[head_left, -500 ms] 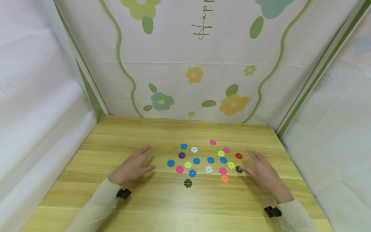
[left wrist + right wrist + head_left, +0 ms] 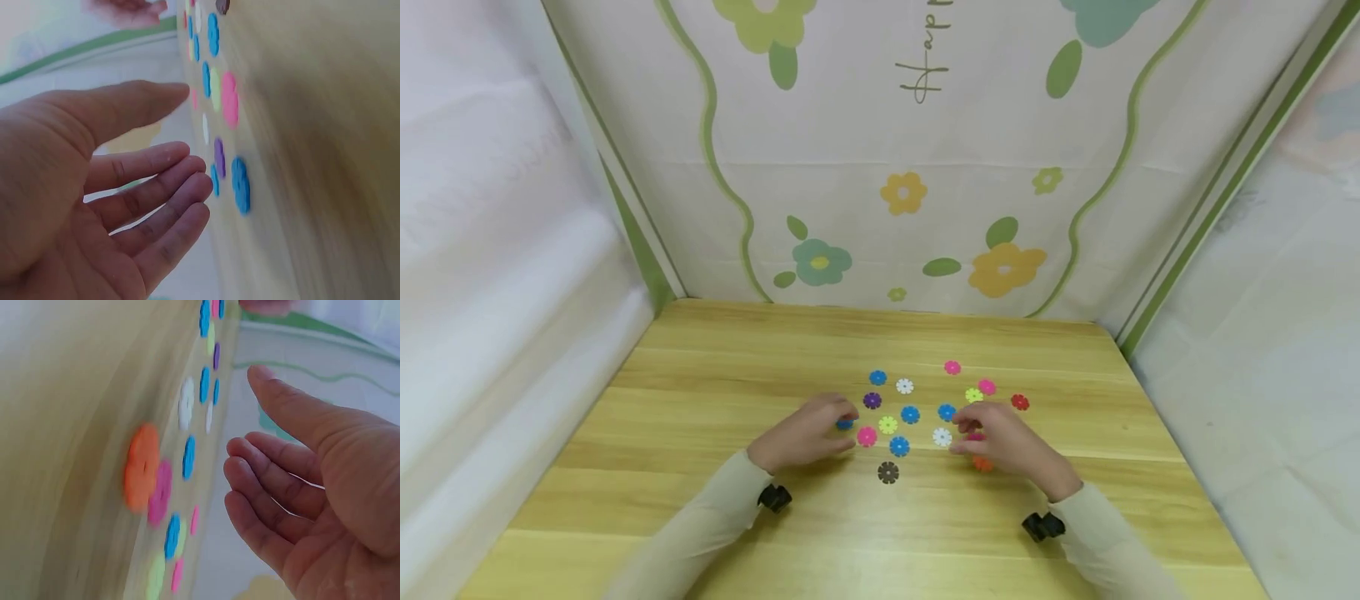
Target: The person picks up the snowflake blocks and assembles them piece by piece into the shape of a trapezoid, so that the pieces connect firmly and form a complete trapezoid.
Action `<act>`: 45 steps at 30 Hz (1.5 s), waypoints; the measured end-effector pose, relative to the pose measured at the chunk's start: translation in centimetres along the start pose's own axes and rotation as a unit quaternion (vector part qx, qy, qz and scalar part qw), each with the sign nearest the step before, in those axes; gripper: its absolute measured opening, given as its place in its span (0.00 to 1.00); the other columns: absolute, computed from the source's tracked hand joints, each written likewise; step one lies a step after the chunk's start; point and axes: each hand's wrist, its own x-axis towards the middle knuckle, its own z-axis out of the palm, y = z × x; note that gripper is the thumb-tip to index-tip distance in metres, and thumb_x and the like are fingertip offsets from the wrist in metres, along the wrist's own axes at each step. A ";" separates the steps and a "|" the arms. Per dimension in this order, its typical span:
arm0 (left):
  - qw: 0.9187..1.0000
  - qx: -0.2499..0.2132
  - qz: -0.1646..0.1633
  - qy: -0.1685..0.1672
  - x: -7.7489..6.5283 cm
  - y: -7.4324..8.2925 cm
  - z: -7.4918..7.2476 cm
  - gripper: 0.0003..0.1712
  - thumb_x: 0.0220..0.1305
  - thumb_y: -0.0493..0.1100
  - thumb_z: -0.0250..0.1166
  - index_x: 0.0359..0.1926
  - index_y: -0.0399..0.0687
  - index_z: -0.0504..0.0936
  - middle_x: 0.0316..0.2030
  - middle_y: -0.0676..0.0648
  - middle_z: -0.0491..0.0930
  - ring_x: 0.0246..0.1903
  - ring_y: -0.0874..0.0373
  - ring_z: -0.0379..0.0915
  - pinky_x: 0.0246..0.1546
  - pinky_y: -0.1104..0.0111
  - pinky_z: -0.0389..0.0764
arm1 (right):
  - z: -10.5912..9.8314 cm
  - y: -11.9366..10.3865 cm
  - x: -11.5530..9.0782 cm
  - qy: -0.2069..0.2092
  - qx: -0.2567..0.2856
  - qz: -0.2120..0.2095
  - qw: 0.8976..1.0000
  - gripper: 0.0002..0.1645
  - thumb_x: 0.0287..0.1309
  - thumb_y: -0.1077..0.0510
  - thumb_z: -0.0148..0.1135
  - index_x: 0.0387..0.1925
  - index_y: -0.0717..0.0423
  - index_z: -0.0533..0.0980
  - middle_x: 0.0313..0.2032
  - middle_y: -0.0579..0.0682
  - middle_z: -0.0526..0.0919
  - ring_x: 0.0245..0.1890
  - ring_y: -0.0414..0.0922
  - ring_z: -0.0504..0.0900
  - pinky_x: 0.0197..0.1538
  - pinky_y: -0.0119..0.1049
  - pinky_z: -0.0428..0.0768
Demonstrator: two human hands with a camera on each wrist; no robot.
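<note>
Several notched plastic discs in mixed colours lie flat on the wooden table. My left hand (image 2: 808,432) hovers at the left of the group, fingers loosely bent and holding nothing, partly over a blue disc (image 2: 240,185). Beside it are a pink disc (image 2: 867,437) and a purple disc (image 2: 872,401). Over the right part of the group hangs my right hand (image 2: 1011,443), thumb apart from relaxed fingers and nothing between them. It partly covers an orange disc (image 2: 142,467) and a magenta disc (image 2: 160,492); a white disc (image 2: 942,437) lies by its thumb. Some discs are hidden beneath this hand.
A dark brown disc (image 2: 888,472) lies nearest the front, a red disc (image 2: 1019,402) at the far right. The wooden table (image 2: 737,350) meets a flower-printed cloth (image 2: 850,125) at the back. White cloth hangs on both sides.
Both hands have moved inward, the left to the right and the right to the left, over the discs' edges. Their fingers are more bent now. The discs appear unmoved.
</note>
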 end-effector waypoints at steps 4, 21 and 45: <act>0.999 0.043 0.015 -0.002 1.6 0.6 0.9 0.17 0.69 0.42 0.73 0.54 0.37 0.85 0.51 0.43 0.85 0.50 0.51 0.82 0.54 0.60 0.86 | 1.3 -1.3 2.0 -0.027 -0.002 -0.017 1.000 0.21 0.59 0.54 0.79 0.49 0.62 0.86 0.41 0.51 0.90 0.40 0.43 0.87 0.46 0.36 0.88; 0.996 0.084 0.036 -0.004 4.5 1.4 2.1 0.06 0.64 0.40 0.77 0.34 0.43 0.89 0.34 0.49 0.84 0.33 0.62 0.72 0.38 0.72 0.79 | 4.2 -3.3 6.5 -0.088 -0.009 -0.032 0.996 0.07 0.61 0.57 0.78 0.38 0.55 0.87 0.32 0.43 0.86 0.30 0.35 0.77 0.37 0.29 0.81; 0.971 -0.225 -0.058 0.059 2.7 1.3 2.1 0.03 0.70 0.35 0.70 0.41 0.47 0.87 0.39 0.49 0.87 0.39 0.60 0.82 0.44 0.71 0.85 | 2.4 -1.6 4.5 -0.023 0.119 -0.007 0.993 0.05 0.65 0.59 0.74 0.40 0.50 0.84 0.35 0.42 0.87 0.36 0.37 0.83 0.42 0.31 0.86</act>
